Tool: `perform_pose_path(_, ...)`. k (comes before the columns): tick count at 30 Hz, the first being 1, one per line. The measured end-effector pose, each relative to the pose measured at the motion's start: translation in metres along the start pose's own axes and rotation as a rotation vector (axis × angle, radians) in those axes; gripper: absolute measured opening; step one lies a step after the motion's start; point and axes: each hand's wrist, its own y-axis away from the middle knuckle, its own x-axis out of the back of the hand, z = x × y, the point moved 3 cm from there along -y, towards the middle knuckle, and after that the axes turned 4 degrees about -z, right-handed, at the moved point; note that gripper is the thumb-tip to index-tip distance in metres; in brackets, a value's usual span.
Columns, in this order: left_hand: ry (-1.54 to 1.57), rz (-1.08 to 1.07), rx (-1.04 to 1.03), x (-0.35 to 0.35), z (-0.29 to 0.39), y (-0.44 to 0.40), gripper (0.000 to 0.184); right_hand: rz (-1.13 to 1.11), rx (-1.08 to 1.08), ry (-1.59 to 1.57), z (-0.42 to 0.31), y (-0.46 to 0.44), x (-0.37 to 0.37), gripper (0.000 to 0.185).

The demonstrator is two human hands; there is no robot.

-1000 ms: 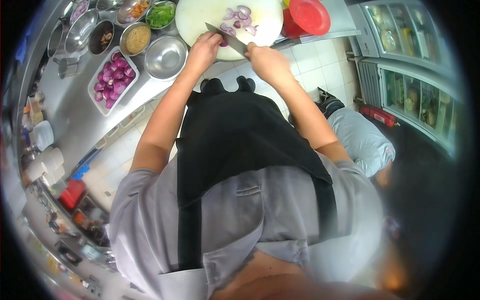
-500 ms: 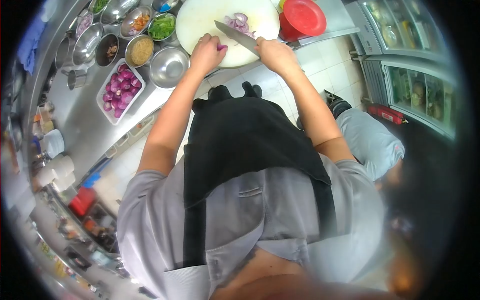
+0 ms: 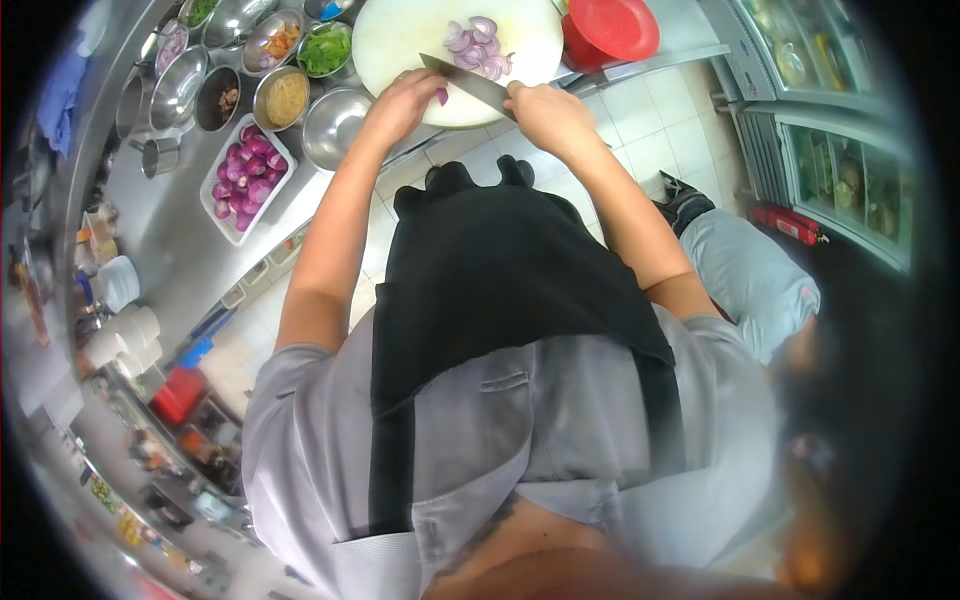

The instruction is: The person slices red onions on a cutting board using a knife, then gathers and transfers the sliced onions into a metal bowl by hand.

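A knife [image 3: 470, 85] is gripped by its handle in my right hand [image 3: 548, 118], the blade pointing up and left over the round white cutting board [image 3: 385, 40]. My left hand [image 3: 400, 108] rests at the board's near-left edge, fingers curled on a small piece of purple onion [image 3: 442, 96]. The blade tip lies close to those fingers. Just beyond the blade, a loose heap of sliced purple onion [image 3: 480, 45] sits on the board.
Left of the board stand an empty steel bowl [image 3: 335, 130], a bowl of chopped greens [image 3: 324, 50], a bowl of tan paste-like food [image 3: 282, 98] and a white basket of peeled purple onions [image 3: 246, 178]. A red container [image 3: 612, 32] is at right. Another person [image 3: 750, 280] bends low beyond my right arm.
The knife has moved slightly left and down, nearer my left fingers. More of the sliced onion heap now shows, spread beyond the blade. The whole view has shifted a little.
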Motion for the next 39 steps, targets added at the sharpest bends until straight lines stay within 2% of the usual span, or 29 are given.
perform_pose_path(11,-0.08,0.034,0.091,-0.009,0.007,-0.001,0.024,-0.004,0.01,0.1,-0.009,0.015,0.007,0.027)
perform_pose_path(13,-0.087,0.033,0.105,-0.012,0.007,0.002,0.024,0.055,0.037,0.061,-0.01,0.023,0.014,0.029)
perform_pose_path(16,-0.084,0.051,0.153,-0.016,0.005,0.004,0.026,-0.038,-0.021,0.071,-0.018,0.029,0.03,0.025)
perform_pose_path(20,-0.066,0.103,0.145,-0.021,0.005,0.007,0.027,-0.001,0.042,0.069,-0.007,-0.005,-0.01,0.025)
perform_pose_path(25,-0.085,0.178,0.172,-0.026,0.004,0.01,0.027,0.026,0.051,0.07,-0.016,0.01,0.02,0.025)
perform_pose_path(29,-0.061,0.225,0.168,-0.03,0.005,0.014,0.026,0.013,0.055,0.091,-0.012,-0.007,-0.006,0.026)
perform_pose_path(35,-0.062,0.239,0.212,-0.029,0.009,0.014,0.025,0.023,0.076,0.086,-0.016,0.002,0.017,0.027)
perform_pose_path(37,-0.063,0.229,0.224,-0.033,0.006,0.016,0.024,-0.043,0.038,0.072,-0.015,0.004,0.015,0.029)
perform_pose_path(39,-0.061,0.326,0.185,-0.035,0.004,0.017,0.018,-0.032,0.076,0.065,-0.008,-0.014,-0.007,0.029)
